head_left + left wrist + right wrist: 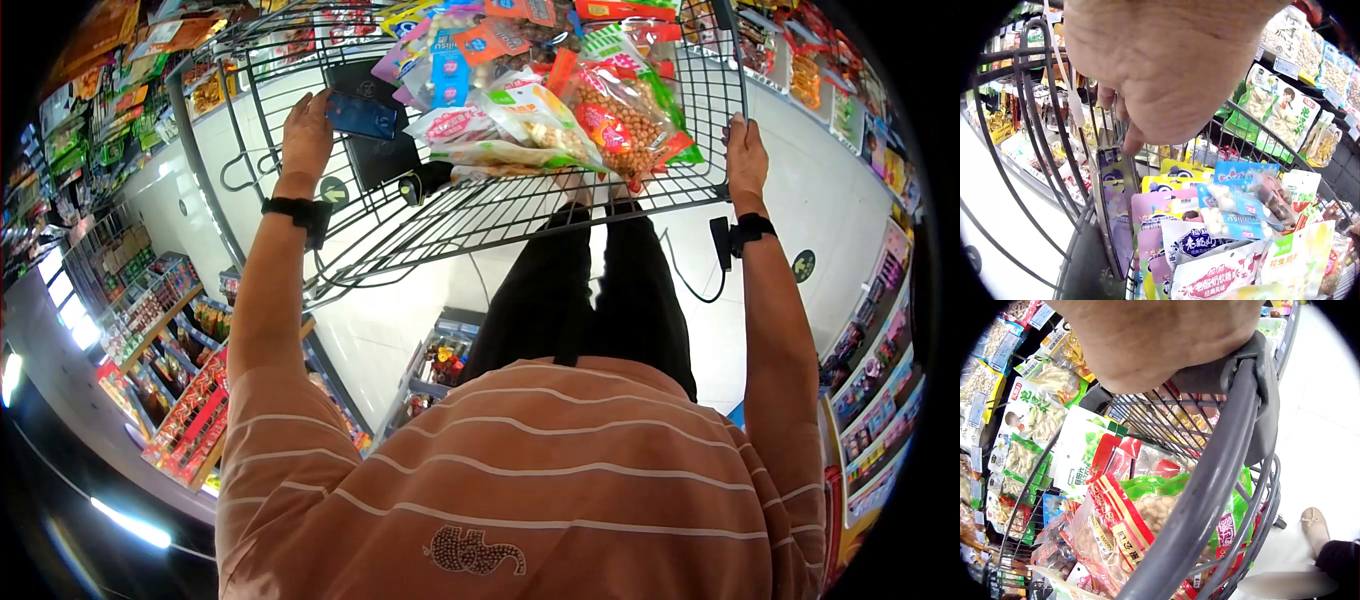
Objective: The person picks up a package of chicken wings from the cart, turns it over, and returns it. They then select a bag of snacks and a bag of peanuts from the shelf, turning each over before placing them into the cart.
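My left hand (308,135) holds a dark, glossy smartphone (362,116) by its edge at the left side of a wire shopping cart. In the left wrist view the fingers (1134,139) are at the top of the phone (1116,212), which hangs upright beside the snack bags. My right hand (745,155) grips the cart's right side; the right wrist view shows that hand (1160,344) over the thick grey cart bar (1210,487). Inside the cart lie a bag of peanuts (625,120), white candy bags (1216,275) and purple pouches (1154,206).
Shelves of packaged snacks (95,110) run along the left, with more racks (880,370) on the right. Pale floor tiles (380,340) show beneath the cart. A beige shoe (1315,522) appears beside the cart in the right wrist view.
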`<action>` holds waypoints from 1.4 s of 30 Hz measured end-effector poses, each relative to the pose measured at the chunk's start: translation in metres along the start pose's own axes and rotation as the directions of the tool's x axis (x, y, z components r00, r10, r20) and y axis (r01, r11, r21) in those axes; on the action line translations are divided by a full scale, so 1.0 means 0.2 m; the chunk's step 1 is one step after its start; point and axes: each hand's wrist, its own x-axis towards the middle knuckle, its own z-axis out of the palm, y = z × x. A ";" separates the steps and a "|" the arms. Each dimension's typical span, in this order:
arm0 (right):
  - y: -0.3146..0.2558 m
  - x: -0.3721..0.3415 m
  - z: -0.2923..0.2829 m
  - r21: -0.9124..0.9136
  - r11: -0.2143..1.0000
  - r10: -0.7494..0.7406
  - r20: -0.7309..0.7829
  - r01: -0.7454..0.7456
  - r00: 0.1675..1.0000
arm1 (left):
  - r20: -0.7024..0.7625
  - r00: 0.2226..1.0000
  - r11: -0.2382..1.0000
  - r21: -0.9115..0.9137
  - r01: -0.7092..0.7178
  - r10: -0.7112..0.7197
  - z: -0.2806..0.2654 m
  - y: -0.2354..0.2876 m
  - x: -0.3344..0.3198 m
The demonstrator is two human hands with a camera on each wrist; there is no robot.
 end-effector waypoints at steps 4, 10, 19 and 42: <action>-0.03 -0.01 -0.02 -0.033 0.999 0.036 0.009 -0.036 0.999 | -0.014 0.998 0.986 0.159 -0.055 0.058 0.04 0.01 -0.01; -0.02 -0.01 -0.02 -0.035 0.999 0.004 0.010 -0.004 1.000 | -0.078 0.986 0.986 0.091 -0.143 0.150 0.05 0.00 0.00; -0.02 -0.01 -0.02 -0.021 1.000 -0.010 -0.004 0.010 1.000 | -0.001 0.984 0.969 0.171 -0.176 0.179 0.12 -0.03 0.03; 0.02 0.01 0.00 -0.042 0.999 0.003 0.003 -0.003 1.000 | -0.113 0.978 0.963 -0.222 0.150 -0.178 -0.11 0.02 -0.01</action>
